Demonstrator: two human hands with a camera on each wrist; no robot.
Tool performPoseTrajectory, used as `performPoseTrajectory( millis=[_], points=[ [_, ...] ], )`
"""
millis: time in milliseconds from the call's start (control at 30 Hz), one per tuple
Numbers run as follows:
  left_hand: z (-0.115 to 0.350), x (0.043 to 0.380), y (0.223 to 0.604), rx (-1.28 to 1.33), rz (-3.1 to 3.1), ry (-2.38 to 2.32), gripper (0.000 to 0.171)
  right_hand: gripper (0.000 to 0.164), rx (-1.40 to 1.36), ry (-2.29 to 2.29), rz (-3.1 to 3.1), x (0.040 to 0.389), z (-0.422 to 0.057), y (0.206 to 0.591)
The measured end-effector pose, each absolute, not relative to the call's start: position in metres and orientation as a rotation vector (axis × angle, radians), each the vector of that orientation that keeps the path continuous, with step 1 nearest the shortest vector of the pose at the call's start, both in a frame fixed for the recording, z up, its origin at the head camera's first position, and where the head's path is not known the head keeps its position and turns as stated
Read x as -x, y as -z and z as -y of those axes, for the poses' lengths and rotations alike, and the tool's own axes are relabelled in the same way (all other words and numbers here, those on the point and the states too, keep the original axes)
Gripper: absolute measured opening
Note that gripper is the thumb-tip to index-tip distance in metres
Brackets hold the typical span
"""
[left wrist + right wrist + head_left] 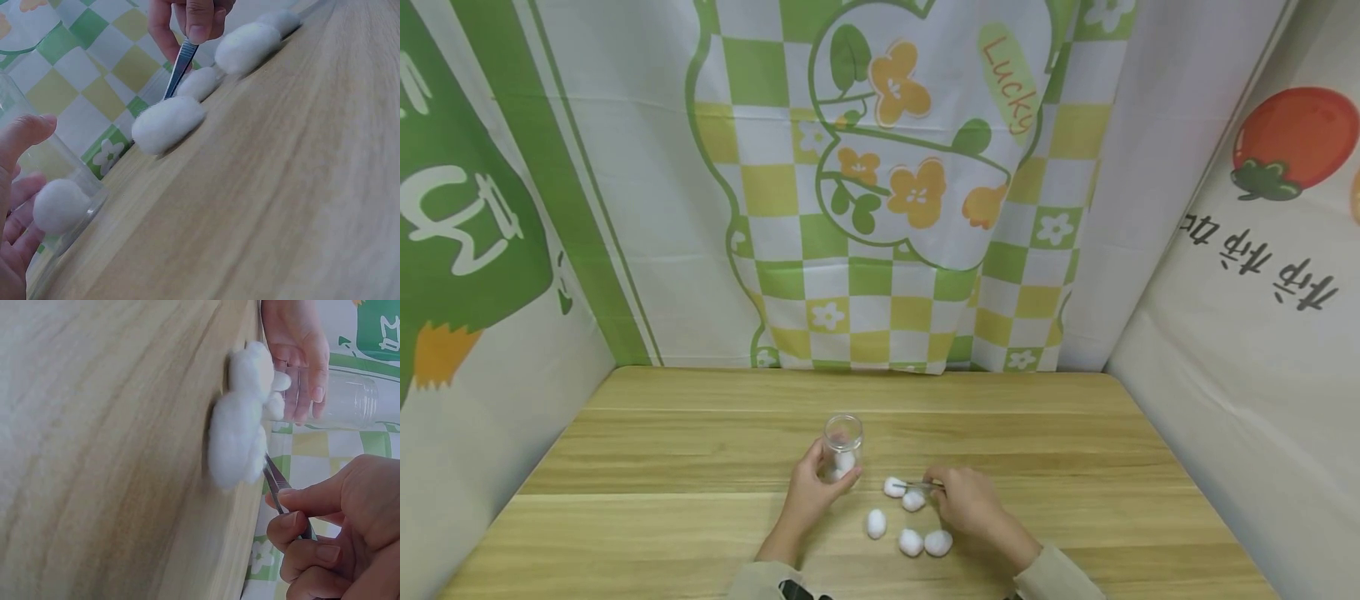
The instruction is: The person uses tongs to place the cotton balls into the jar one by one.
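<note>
My left hand [814,490] grips a clear glass jar [843,433], thumb on one side and fingers on the other. White cotton balls [61,207] lie inside the jar near its bottom. In my right hand [968,498] a pair of metal tweezers [278,481] is pinched between thumb and fingers. The tweezers' tips reach a cotton ball [894,487] to the right of the jar; whether they clasp it I cannot tell. Another cotton ball [913,501] sits just beneath the tweezers.
Closer to me on the wooden table [700,533] lie a single cotton ball [876,523] and a side-by-side pair, the left cotton ball [911,542] and the right cotton ball [938,543]. A patterned curtain [865,308] hangs behind the table's far edge.
</note>
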State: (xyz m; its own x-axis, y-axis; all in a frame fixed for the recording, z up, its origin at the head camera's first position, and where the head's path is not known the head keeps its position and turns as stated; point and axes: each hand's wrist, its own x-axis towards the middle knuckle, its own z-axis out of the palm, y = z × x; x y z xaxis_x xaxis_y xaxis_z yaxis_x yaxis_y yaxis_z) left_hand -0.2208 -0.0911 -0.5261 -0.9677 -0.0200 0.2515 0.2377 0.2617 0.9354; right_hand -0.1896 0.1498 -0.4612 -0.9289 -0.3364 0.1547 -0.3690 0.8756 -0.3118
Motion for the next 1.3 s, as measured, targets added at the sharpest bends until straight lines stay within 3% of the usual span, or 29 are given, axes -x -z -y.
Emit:
performPoseTrajectory(
  millis=[1300],
  points=[
    [0.091,0.220,0.525,0.201,2.306,1.805,0.064,0.015,-0.526,-0.586,2.875,0.191,-0.147,0.435]
  ],
)
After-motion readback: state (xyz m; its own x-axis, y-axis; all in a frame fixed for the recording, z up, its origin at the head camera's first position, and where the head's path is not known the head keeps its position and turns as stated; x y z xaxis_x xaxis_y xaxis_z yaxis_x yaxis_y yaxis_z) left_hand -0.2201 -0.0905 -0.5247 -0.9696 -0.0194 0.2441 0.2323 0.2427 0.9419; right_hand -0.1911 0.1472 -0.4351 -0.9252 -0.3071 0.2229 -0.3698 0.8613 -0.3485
